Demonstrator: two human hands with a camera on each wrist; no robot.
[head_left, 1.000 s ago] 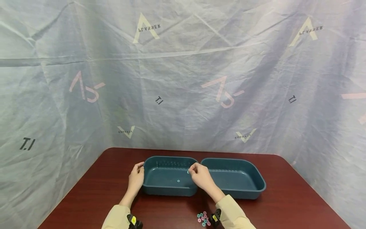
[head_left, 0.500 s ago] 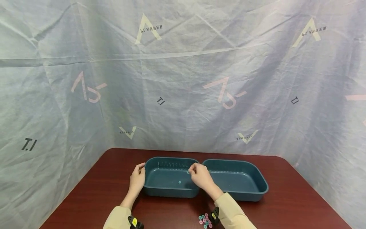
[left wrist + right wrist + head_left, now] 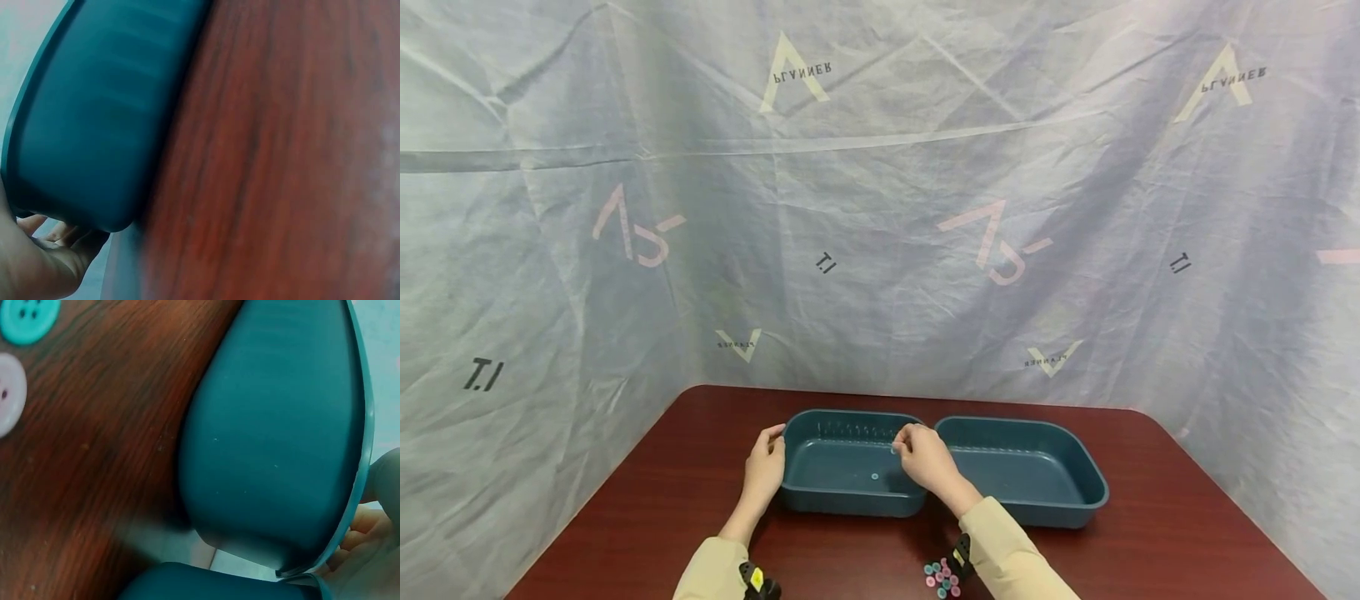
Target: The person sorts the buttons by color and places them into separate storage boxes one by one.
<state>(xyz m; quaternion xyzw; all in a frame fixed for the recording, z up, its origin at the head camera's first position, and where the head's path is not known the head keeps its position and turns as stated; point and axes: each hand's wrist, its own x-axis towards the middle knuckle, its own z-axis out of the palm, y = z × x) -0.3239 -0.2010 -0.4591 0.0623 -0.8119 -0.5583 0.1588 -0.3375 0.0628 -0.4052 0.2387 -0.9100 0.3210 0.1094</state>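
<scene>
On the table stand two dark teal plastic trays side by side. My left hand (image 3: 765,462) holds the left tray (image 3: 853,503) at its left end, fingers against the outer wall and rim. My right hand (image 3: 927,456) is over the right part of that tray, thumb and fingertips together, pinching a small pale button (image 3: 893,448). Inside the left tray a single light blue button (image 3: 875,477) lies on the floor. In the right wrist view, the right hand's fingers are partly hidden behind the tray rim (image 3: 369,419).
The right tray (image 3: 1052,515) stands close beside the left one, its near left corner behind my right forearm. Several pink and teal buttons (image 3: 942,577) lie in a loose cluster at the table's front, by the right wrist strap. A printed grey sheet (image 3: 880,317) hangs behind the table.
The head view has turned slightly, shifting the trays and loose buttons a little rightward in it. My right hand sits slightly further left over the tray; my left hand keeps its place at the tray's end.
</scene>
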